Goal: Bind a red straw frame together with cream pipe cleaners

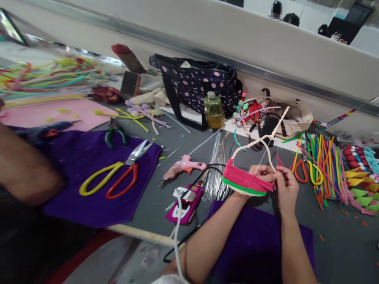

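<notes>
two bare hands meet above the grey table (260, 154), near its middle right. the left hand (260, 174) grips a small woven piece of pink and green pipe cleaners (245, 182), fingers curled tight around its right end. the right hand (286, 187) pinches narrow on the thin cream pipe cleaners (268, 144) that rise from that piece and cross just above the fingertips. both hands touch at the pinch.

just right of the hands lies a spread of coloured pipe cleaners (324, 165), with small orange and yellow scissors (308, 172) on its near edge. left of the hands sit a bundle of thin wires (217, 165), a pink glue gun (185, 165) and a magenta phone (185, 203). farther left, large scissors with yellow and red handles (114, 177) rest on a purple cloth (74, 173). a glass bottle of yellowish liquid (213, 111) stands before a dotted dark bag (195, 85). another person's forearm (26, 165) shows at the left edge.
</notes>
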A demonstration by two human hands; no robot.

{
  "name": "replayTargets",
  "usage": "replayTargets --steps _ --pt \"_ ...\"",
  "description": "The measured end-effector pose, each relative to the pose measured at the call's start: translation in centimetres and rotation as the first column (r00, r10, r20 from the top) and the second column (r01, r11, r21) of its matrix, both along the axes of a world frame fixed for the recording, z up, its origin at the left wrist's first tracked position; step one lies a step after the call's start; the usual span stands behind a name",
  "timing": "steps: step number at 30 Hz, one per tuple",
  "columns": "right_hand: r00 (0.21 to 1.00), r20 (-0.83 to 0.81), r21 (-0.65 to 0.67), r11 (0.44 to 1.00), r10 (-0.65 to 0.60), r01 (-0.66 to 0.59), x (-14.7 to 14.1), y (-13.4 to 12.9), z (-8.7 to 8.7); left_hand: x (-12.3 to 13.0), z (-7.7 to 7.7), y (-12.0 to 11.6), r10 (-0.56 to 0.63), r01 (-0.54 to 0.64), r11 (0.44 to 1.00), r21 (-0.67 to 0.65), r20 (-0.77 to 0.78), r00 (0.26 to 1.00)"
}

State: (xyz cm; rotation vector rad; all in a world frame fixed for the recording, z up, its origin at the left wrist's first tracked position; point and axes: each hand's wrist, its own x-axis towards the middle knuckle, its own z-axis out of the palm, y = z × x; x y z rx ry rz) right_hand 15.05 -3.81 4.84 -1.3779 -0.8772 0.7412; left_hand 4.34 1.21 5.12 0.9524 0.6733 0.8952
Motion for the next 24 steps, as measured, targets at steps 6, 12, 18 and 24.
replayTargets --steps 6,12,18,24 --pt "0.989 0.128 0.010 0.997 -0.073 0.072 0.2 0.0 -0.1 0.1 0.8 -0.4 0.001 0.002 1.000 0.030 -0.109 0.994" --pt "0.995 0.065 0.044 0.997 -0.071 0.068 0.3 0.2 -0.1 0.1 0.5 -0.3 -0.106 0.102 0.993 -0.065 -0.047 0.993" --pt "0.972 -0.221 0.015 0.997 0.078 -0.077 0.5 0.4 0.3 0.1 0.1 -0.1 -0.173 0.174 0.965 -0.198 0.020 0.985" --pt "0.974 -0.209 0.013 0.996 0.090 -0.090 0.2 0.4 0.4 0.2 -0.4 0.1 -0.172 0.180 0.955 -0.237 0.054 0.984"
